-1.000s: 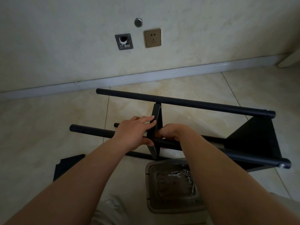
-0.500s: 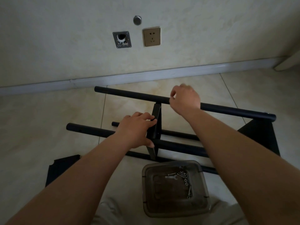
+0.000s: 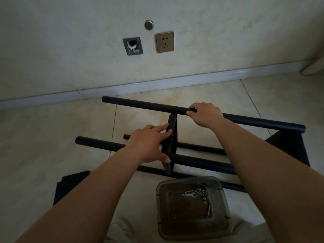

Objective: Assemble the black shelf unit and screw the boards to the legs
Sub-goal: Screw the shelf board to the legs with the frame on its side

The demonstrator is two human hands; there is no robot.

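since a second ago the right hand [image 3: 206, 114] has left the middle board and gone up to the far leg [image 3: 145, 104], where it now sits; half a second back it was already there, and it has only settled a little. the left hand [image 3: 149, 144] has stayed on the board.

the shelf unit lies on its side on the tiled floor [image 3: 43, 137], near the wall [image 3: 70, 41]. four black round legs run left to right; the far leg is the highest, the near leg [image 3: 201, 162] passes under the left hand. a thin black middle board [image 3: 171, 137] stands edge-on between them, and another black board [image 3: 289, 148] shows at the right end. a loose black board [image 3: 70, 183] lies flat at the left.

the right hand's fingers are curled over the far leg, gripping it just right of the board. the left hand grasps the board's edge, fingers lying along one face and thumb [image 3: 164, 158] low by the near leg.

a clear plastic tub [image 3: 161, 207] holding screws [image 3: 205, 199] and a small wrench [image 3: 189, 194] sits nearest.
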